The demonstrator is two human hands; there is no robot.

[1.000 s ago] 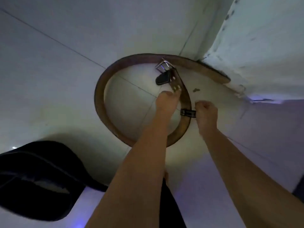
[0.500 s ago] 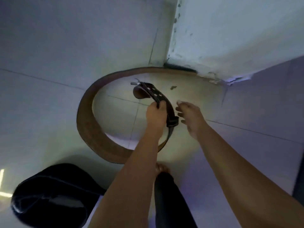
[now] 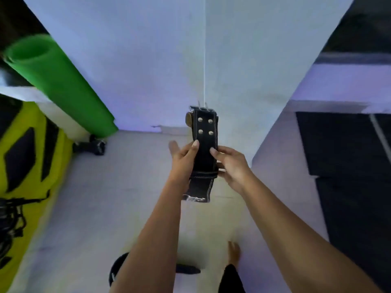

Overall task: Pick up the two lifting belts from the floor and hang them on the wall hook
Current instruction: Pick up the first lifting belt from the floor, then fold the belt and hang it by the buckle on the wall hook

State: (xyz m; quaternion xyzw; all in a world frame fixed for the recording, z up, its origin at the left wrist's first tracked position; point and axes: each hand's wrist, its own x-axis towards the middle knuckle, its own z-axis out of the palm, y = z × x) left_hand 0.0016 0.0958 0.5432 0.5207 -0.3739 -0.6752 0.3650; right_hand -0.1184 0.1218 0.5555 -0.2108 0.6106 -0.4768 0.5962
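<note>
I hold a dark leather lifting belt (image 3: 204, 151) upright in front of me, its strap end with several metal rivets and the buckle at the top. My left hand (image 3: 183, 160) grips its left edge with fingers wrapped over the front. My right hand (image 3: 231, 166) grips its right edge. The belt's lower end hangs below my hands with white stitching. Part of a second dark belt (image 3: 118, 269) lies on the floor at the bottom, mostly hidden by my left arm. No wall hook is in view.
A white wall corner (image 3: 204, 60) stands straight ahead. A rolled green mat (image 3: 57, 81) leans at left above a yellow and black object (image 3: 27, 157). A dark dumbbell (image 3: 96, 145) lies by the wall. Dark floor mats (image 3: 349, 166) lie at right. My bare foot (image 3: 233, 253) is below.
The brown belt has risen from the floor into both hands, folded upright. My view has swung up from the floor to the wall corner. My right hand, open before, now grips the belt.
</note>
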